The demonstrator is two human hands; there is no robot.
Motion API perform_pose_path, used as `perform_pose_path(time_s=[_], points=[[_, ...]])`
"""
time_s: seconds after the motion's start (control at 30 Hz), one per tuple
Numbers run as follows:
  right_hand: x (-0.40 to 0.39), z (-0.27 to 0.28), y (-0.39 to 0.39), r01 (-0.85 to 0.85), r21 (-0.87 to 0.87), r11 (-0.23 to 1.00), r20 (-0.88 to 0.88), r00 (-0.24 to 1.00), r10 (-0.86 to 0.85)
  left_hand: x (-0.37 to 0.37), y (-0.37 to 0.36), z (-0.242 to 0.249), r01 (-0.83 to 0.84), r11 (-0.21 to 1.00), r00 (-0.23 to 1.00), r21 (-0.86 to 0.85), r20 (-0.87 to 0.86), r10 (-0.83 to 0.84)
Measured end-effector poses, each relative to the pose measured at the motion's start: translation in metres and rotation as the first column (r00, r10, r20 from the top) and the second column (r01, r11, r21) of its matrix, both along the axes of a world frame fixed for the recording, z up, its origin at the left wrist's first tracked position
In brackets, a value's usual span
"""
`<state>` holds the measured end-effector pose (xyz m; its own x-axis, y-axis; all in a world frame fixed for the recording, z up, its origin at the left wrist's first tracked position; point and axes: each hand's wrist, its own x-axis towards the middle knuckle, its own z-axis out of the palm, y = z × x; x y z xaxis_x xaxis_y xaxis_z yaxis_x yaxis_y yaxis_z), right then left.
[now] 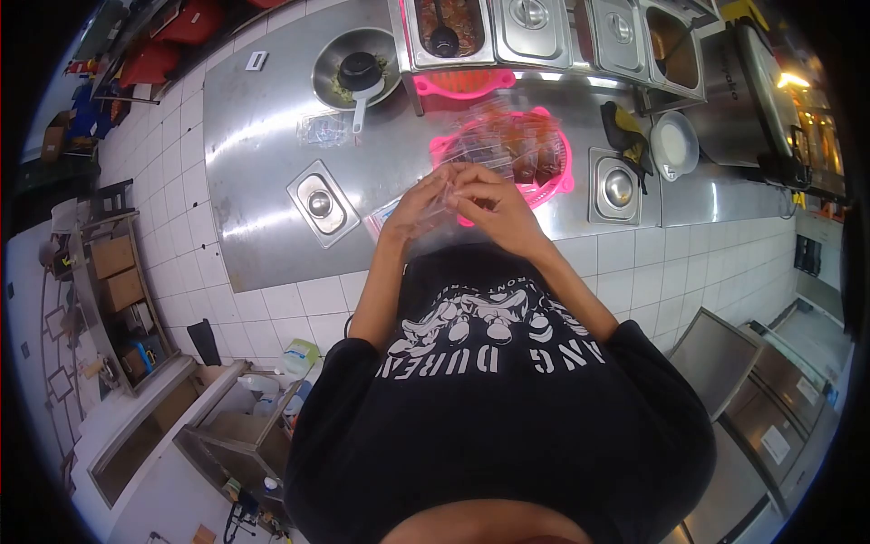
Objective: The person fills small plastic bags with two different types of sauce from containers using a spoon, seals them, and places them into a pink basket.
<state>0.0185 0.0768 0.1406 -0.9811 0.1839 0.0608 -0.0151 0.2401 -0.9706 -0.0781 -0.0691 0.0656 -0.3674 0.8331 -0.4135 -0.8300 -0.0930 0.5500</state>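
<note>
My left hand (419,205) and my right hand (485,201) meet at the near side of a pink basket (564,168). Both have their fingers closed on a clear plastic bag (435,220), which hangs below the fingers and between the palms. Inside the basket lie several small clear packets (507,145) with red and dark brown contents. More flat plastic shows under my left hand at the counter's edge. Whether the held bag contains anything is too unclear to tell.
A metal bowl (328,56) with a black ladle stands at the back left. Steel lids (319,203) (618,186) lie on either side. Food pans (533,53) line the back. A white bowl (673,145) and dark cloth (623,131) are at right.
</note>
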Motion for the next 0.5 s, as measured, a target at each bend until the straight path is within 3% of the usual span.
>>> perform_pose_path(time_s=[0.07,0.1,0.17,0.3,0.37,0.4,0.43,0.47,0.5], points=[[-0.001,0.001,0.011,-0.178,-0.378,0.909,0.299,0.905,0.302,-0.01,0.0,-0.01,0.081,0.948,0.996,0.309,-0.046,-0.07],[-0.003,0.004,0.012,-0.181,-0.378,0.908,0.3,0.904,0.305,-0.013,-0.003,-0.014,0.078,0.948,0.997,0.31,-0.046,-0.067],[-0.008,0.018,0.013,-0.154,-0.456,0.877,0.432,0.823,0.369,-0.02,-0.005,-0.001,0.265,0.908,0.962,0.326,-0.151,-0.227],[-0.013,0.016,0.027,-0.257,-0.455,0.853,0.403,0.794,0.455,-0.011,-0.011,0.02,0.209,0.964,0.969,0.165,-0.171,-0.181],[-0.014,0.023,0.028,-0.241,-0.126,0.962,0.49,0.828,0.272,-0.009,-0.017,0.046,0.17,0.985,0.864,-0.038,-0.476,-0.168],[-0.014,0.022,0.029,-0.239,-0.123,0.963,0.492,0.828,0.268,-0.009,-0.021,0.054,0.172,0.984,0.864,-0.035,-0.475,-0.168],[-0.013,0.021,0.031,-0.24,-0.049,0.969,0.455,0.859,0.236,-0.011,-0.026,0.061,0.14,0.961,0.593,-0.237,-0.758,-0.273],[-0.013,0.02,0.033,-0.239,0.027,0.971,0.413,0.887,0.207,-0.012,-0.027,0.065,0.022,0.916,0.228,-0.4,-0.89,-0.394],[-0.014,0.018,0.036,-0.241,0.033,0.97,0.41,0.888,0.207,-0.012,-0.026,0.065,0.018,0.918,0.225,-0.396,-0.893,-0.39]])
